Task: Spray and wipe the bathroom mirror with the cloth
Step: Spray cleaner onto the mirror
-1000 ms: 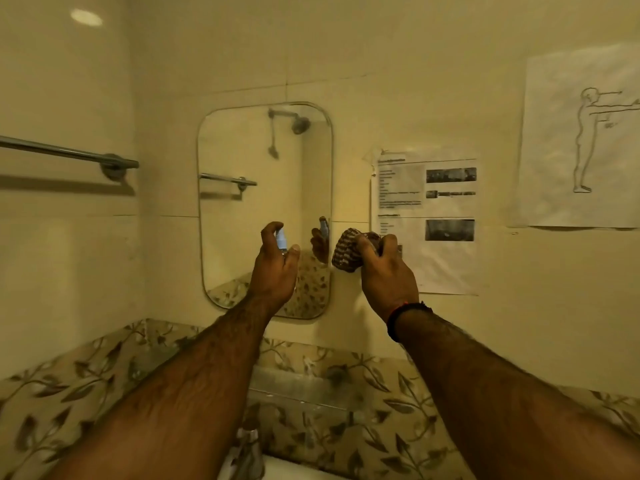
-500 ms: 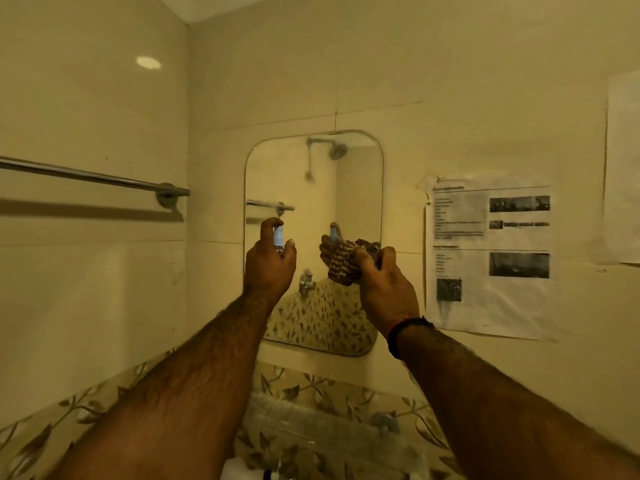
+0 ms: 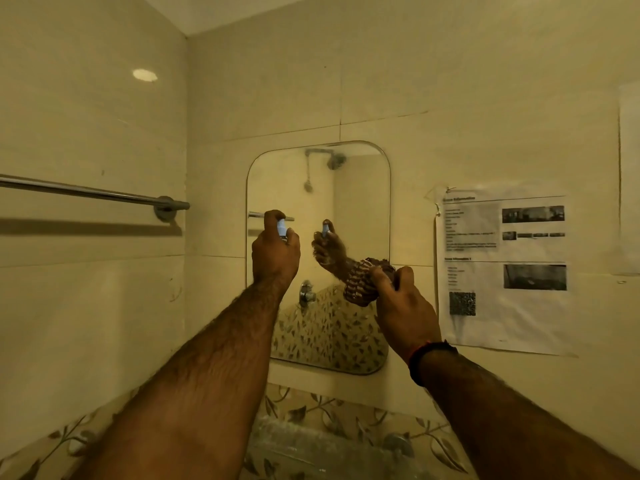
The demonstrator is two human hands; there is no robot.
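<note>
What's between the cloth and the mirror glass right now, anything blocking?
Nothing visible. The right hand holds the bunched cloth in front of the mirror; the left hand with the spray bottle is off to the side.

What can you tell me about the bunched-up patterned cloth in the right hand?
The bunched brown-and-pale patterned cloth looks knitted or woven, wadded into a loose ball. The right hand grips it from below and from the right, fingers curled into its folds. It sits in front of the lower right part of the rounded wall mirror; whether it touches the glass cannot be told.
</note>
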